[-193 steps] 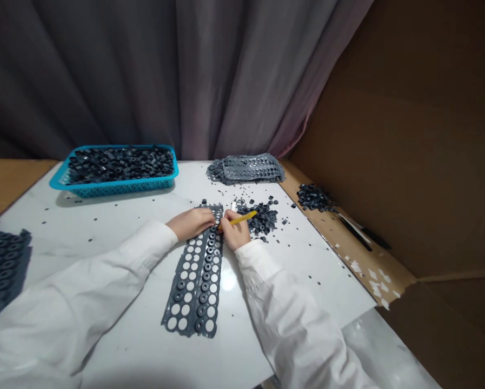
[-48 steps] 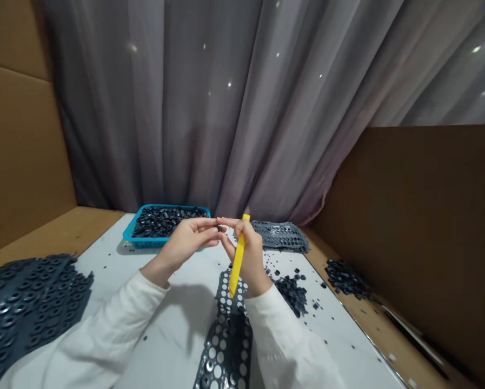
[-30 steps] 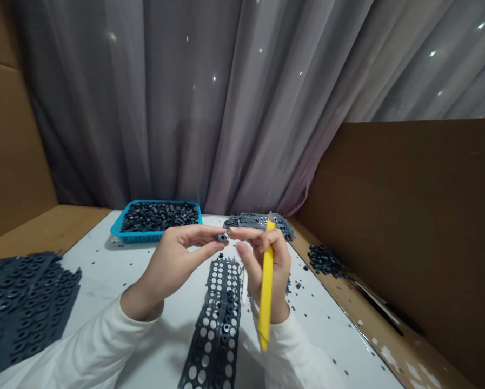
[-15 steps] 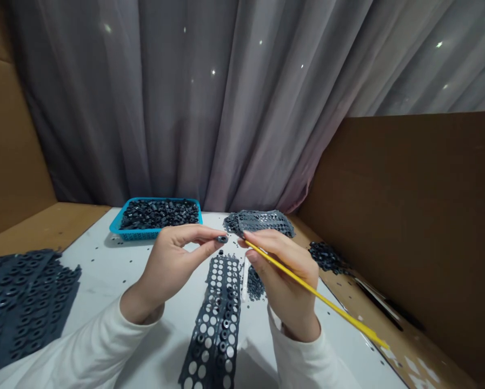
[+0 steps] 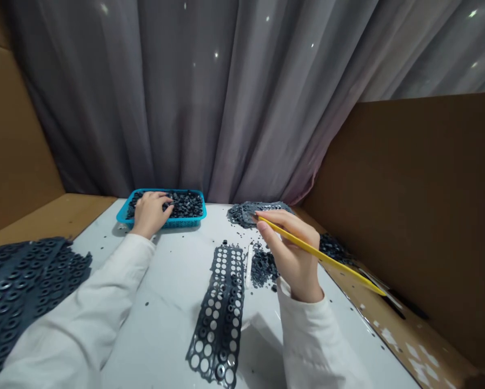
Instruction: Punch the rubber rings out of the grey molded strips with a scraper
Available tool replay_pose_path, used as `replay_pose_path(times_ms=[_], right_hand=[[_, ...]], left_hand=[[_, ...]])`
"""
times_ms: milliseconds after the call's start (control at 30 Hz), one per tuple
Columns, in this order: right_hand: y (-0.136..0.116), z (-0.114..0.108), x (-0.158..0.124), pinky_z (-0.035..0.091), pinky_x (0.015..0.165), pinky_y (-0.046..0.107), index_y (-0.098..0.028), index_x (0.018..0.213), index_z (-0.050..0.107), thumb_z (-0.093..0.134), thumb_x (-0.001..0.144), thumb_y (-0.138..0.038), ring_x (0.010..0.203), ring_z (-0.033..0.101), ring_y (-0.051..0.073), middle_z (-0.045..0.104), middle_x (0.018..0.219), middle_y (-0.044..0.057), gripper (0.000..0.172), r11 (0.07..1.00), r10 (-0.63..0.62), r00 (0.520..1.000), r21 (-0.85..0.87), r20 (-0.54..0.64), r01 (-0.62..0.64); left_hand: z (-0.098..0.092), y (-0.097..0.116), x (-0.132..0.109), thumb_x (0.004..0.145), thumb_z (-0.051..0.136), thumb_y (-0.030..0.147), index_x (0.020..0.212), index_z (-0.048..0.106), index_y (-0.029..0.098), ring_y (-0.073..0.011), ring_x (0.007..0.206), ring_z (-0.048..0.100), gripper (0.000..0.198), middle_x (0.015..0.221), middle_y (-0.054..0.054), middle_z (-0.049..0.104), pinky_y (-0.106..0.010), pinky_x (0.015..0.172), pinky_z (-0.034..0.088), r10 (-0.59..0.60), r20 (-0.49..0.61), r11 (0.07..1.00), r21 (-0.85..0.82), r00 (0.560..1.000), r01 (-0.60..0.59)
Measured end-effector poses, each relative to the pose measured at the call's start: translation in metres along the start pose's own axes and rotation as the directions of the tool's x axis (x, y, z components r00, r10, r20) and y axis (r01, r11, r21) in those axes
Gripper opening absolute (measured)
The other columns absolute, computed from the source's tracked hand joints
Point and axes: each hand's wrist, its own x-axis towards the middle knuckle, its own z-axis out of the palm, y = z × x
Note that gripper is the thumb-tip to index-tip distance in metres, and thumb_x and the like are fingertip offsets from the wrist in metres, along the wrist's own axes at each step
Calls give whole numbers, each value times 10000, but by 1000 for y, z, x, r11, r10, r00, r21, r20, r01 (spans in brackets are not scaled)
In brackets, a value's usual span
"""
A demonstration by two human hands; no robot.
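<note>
Open white table [image 5: 165,329] lies between my hands, and the yellow stick's tip crosses its right edge. My left hand [image 5: 150,213], fingers spread, rests on dark rings [image 5: 187,204] in the blue basket [image 5: 185,223]. My right hand [image 5: 294,254] pinches the yellow stick [image 5: 327,256] narrowly, near a punched grey strip [image 5: 221,313].

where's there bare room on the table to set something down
The white tabletop is barest between the left sleeve and the perforated strip, with a few specks. It's crowded by the right hand, at the pile of dark rings.
</note>
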Motion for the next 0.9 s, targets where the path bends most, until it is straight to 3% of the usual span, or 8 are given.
replay_pose_path(times_ms=[100,267,433,533,700,767,833,900], right_hand=[[8,-1,1,509,692,327,-205,869,702,620,787,-152,768,637,165,694,827,35,127,998,64,998,13,-27,-64],[10,-5,0,494,679,311,-215,891,716,616,802,-216,702,631,144,686,741,15,134,988,155,981,31,-120,-153],[21,-11,-14,496,661,296,-215,874,726,628,791,-275,687,628,144,686,710,13,142,943,331,944,29,-13,-330],[45,-14,-36,507,677,304,-199,847,723,638,774,-312,690,638,159,685,687,20,160,874,485,872,15,69,-487],[88,-10,-91,517,679,314,-172,848,677,636,751,-355,688,651,183,687,723,49,211,689,708,687,52,162,-723],[95,-4,-109,511,623,292,-181,785,615,651,730,-343,629,637,169,673,685,33,175,630,750,636,98,182,-771],[96,3,-122,476,523,255,-198,723,528,648,726,-325,515,588,139,640,599,-2,175,574,783,590,137,196,-807],[95,11,-131,423,447,225,-206,673,465,637,725,-300,423,521,113,602,522,-28,203,534,807,550,133,215,-835]], left_hand=[[29,-18,-5,798,557,331,956,707,222,-328,1237,359,244,1300,-88,509,-490,1004,291,63,25,993,97,998,-66],[49,-14,-14,838,506,345,1068,675,266,-324,1304,251,297,1441,-57,330,-506,1046,190,69,70,992,98,995,-76],[58,-18,-14,857,451,382,1141,637,240,-343,1325,205,368,1478,-50,263,-521,1064,127,35,60,999,37,998,-38],[59,-21,-13,861,425,428,1241,557,218,-361,1331,184,454,1501,-74,209,-534,1064,92,32,76,999,25,997,-34],[48,-18,-12,875,403,439,1356,401,181,-384,1324,166,546,1503,-130,174,-576,1042,52,58,119,998,31,991,-62],[39,-4,-12,872,424,419,1349,392,150,-378,1303,197,548,1478,-152,220,-570,1032,100,76,100,997,20,992,-79],[31,21,-16,859,463,396,1263,479,134,-347,1232,309,482,1367,-157,387,-528,1004,206,172,121,985,-47,978,-168],[29,56,-28,838,508,353,1038,616,161,-268,1056,470,297,1102,-101,578,-435,944,316,380,237,913,-250,894,-322]])
